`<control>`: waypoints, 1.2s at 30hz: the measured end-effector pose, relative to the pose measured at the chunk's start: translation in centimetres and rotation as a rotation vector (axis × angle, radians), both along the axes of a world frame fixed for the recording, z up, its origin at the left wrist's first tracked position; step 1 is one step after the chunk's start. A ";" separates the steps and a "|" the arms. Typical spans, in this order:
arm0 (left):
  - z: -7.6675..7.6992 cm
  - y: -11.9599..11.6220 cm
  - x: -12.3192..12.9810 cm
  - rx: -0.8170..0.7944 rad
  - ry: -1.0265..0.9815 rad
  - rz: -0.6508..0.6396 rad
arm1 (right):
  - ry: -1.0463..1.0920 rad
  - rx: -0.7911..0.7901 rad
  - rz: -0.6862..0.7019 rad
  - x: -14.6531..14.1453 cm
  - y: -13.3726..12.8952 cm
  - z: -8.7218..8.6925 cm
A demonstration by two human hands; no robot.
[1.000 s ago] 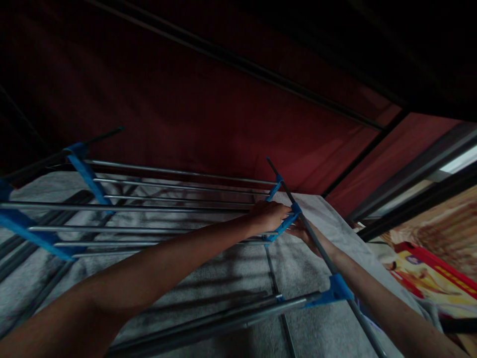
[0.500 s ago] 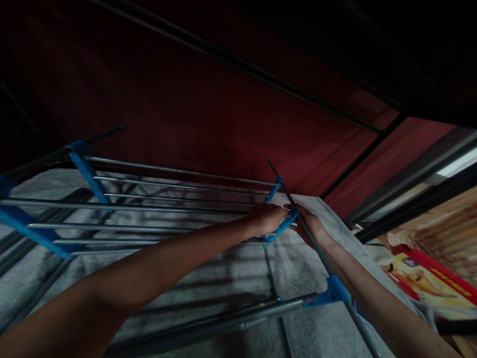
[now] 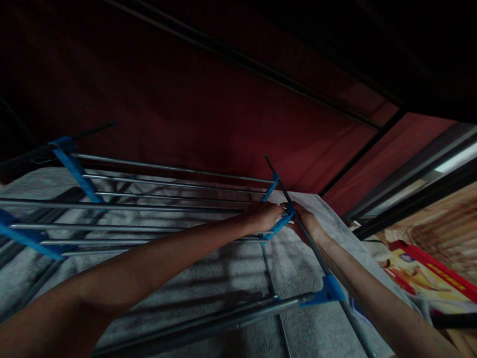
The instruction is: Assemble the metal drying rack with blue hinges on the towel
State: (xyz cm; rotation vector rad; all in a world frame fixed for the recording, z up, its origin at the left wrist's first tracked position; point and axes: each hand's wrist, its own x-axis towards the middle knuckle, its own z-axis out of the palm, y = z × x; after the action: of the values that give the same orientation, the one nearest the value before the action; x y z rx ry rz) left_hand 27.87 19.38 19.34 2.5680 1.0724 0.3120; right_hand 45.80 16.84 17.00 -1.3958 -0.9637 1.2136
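The metal rack (image 3: 149, 229) stands over grey fabric (image 3: 301, 283), its right blue bracket (image 3: 278, 226) between your hands. Your left hand (image 3: 261, 216) curls round a rod end there; your right hand (image 3: 306, 220) has come up to the pole (image 3: 316, 252), so that corner now seems braced from both sides. Its fingertips are hidden; I can't tell its grip.
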 end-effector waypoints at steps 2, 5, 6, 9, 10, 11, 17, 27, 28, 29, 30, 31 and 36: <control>0.1 -0.1 0.0 0.013 0.008 -0.004 | 0.005 -0.003 -0.002 0.0 0.0 0.0; 0.2 -0.1 0.0 0.013 0.014 -0.004 | 0.021 -0.005 -0.019 -0.1 0.0 0.1; 0.3 -0.1 0.1 0.005 0.011 -0.007 | 0.031 -0.009 -0.029 -0.2 0.0 0.2; 0.7 0.0 0.2 -0.028 -0.005 -0.017 | 0.066 -0.012 -0.033 -0.2 -0.1 0.3; 0.9 0.1 0.3 -0.039 -0.011 -0.024 | 0.071 -0.007 -0.025 -0.3 -0.1 0.3; 1.2 0.2 0.3 -0.049 -0.014 -0.032 | 0.072 -0.002 -0.017 -0.2 -0.1 0.2; 1.8 0.0 0.3 -0.065 0.013 -0.040 | 0.038 0.008 0.008 -0.1 0.1 0.0; 1.2 0.3 0.2 -0.098 -0.005 -0.040 | 0.038 0.026 0.025 0.0 0.0 0.0; 1.2 0.4 0.3 -0.109 -0.011 -0.048 | 0.042 0.027 0.027 -0.1 0.0 0.0; 1.2 0.5 0.3 -0.117 -0.013 -0.054 | 0.044 0.025 0.026 -0.1 0.0 0.0; 1.2 0.5 0.3 -0.121 -0.014 -0.059 | 0.046 0.021 0.024 -0.1 0.0 0.1; 1.2 0.6 0.3 -0.122 -0.017 -0.061 | 0.048 0.016 0.019 -0.1 0.0 0.1; 1.0 0.5 0.5 -0.125 -0.036 -0.061 | 0.054 0.016 0.006 -0.1 0.0 0.0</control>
State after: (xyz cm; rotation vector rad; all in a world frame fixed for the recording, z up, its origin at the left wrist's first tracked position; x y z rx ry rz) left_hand 28.36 19.92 20.32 2.4699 0.9673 0.2658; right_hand 45.69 16.83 16.96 -1.3419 -0.9390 1.2391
